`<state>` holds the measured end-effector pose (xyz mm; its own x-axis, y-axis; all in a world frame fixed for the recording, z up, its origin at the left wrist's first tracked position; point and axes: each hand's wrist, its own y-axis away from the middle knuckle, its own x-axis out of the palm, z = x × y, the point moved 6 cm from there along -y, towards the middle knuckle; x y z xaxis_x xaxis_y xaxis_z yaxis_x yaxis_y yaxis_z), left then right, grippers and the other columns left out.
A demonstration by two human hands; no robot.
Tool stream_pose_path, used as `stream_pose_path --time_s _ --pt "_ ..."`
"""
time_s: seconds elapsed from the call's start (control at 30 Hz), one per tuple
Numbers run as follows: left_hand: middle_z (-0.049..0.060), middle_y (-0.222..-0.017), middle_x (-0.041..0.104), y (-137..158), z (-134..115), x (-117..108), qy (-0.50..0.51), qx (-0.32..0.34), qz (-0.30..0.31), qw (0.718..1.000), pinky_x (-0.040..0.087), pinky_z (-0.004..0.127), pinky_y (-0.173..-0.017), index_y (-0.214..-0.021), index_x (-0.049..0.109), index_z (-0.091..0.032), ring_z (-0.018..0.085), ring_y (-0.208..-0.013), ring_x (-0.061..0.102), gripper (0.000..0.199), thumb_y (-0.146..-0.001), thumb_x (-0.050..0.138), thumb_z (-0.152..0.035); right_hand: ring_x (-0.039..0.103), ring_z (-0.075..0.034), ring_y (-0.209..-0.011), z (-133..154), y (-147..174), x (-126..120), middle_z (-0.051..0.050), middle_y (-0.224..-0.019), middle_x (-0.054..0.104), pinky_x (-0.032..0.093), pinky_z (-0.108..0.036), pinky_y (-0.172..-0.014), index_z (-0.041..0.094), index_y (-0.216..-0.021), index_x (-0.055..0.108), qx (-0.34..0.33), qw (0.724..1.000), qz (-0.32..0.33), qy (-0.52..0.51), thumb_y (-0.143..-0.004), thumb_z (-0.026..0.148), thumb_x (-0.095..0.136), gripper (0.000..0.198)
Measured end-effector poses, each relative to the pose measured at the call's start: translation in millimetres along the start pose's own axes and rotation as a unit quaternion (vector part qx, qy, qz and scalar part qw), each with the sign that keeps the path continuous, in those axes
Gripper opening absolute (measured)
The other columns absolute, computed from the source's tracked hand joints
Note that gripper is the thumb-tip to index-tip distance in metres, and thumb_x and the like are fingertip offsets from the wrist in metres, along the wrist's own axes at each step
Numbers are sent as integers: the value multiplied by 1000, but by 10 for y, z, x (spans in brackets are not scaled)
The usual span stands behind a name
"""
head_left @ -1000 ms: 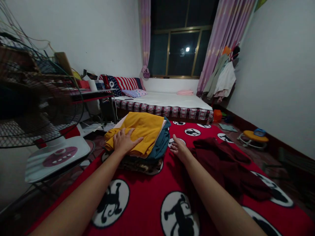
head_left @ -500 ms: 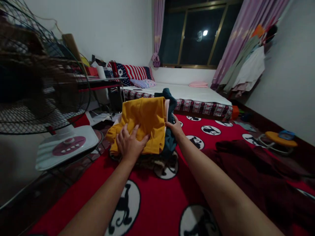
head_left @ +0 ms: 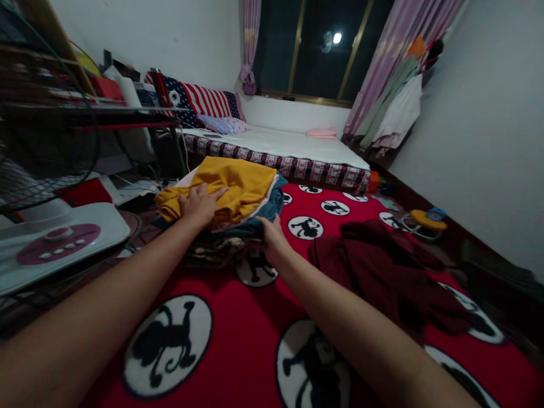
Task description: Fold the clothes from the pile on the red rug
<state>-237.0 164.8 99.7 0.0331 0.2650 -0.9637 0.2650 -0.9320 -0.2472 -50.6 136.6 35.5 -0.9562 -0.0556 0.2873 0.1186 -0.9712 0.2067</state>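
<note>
A folded mustard-yellow garment (head_left: 238,173) lies on top of a stack of clothes on the red mat. Beneath it are a strip of pale cloth and a dark teal garment (head_left: 276,199); brown patterned cloth (head_left: 216,253) is at the bottom. My left hand (head_left: 199,205) rests on the left part of the yellow garment, fingers spread. At the stack's right edge, my right hand (head_left: 272,235) grips the teal garment, its thumb on the cloth and the other fingers partly hidden.
The red mat (head_left: 238,345) bears monkey prints. A crumpled maroon garment (head_left: 382,272) lies right. A fan base (head_left: 59,243) sits on a chair at left, near a cluttered desk (head_left: 127,116). Behind is a low bed (head_left: 272,139); a yellow stool (head_left: 427,220) stands by the right wall.
The yellow garment's raised far side has come down flatter onto the stack. My right hand has moved lower along the right edge. The camera view has shifted to the right.
</note>
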Motion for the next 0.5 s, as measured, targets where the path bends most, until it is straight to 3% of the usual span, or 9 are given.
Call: stream_pose_path --time_s 0.1,0.13,0.23,0.33,0.4,0.5 --pt "20 -137 47 -238 58 -27 6 -4 51 999 34 47 -100 -138 41 -5 34 -128 41 59 -93 50 -42 62 -18 -102 -60 -56 282 -1 -138 48 60 -39 -74 39 -145 8 -18 995 17 -98 -80 27 56 82" --pt "20 -138 46 -288 89 -12 10 -5 55 998 34 45 -101 -138 39 -2 33 -129 40 61 -94 50 -43 62 -19 -103 -90 -97 329 -2 -139 47 60 -39 -74 38 -146 4 -21 995 25 -94 -79 28 59 87" --pt "16 -150 33 -300 171 98 7 24 22 999 26 45 -107 -146 28 -11 29 -135 31 60 -99 36 -46 64 -21 -97 -189 -140 271 -6 -140 45 61 -41 -67 36 -148 0 -8 998 52 -26 -76 34 65 98" --pt "11 -157 20 -158 240 222 -32 65 -27 997 16 47 -111 -149 23 -24 26 -140 21 58 -99 23 -52 67 -19 -71 -259 74 24 -9 -123 57 58 -39 -52 34 -150 0 50 987 130 78 -76 39 65 98" --pt "11 -158 15 -46 279 268 -56 73 -36 995 13 47 -112 -150 21 -27 26 -141 18 58 -98 22 -54 65 -17 -60 -205 341 -220 -6 -102 65 56 -37 -51 30 -149 17 48 972 177 149 -75 37 66 88" --pt "10 -159 11 114 319 270 -52 63 -25 996 10 45 -113 -151 19 -27 26 -143 15 51 -101 19 -41 66 -19 -71 142 784 -716 -4 -92 67 56 -40 -70 24 -125 56 -115 949 123 267 -76 30 64 50"
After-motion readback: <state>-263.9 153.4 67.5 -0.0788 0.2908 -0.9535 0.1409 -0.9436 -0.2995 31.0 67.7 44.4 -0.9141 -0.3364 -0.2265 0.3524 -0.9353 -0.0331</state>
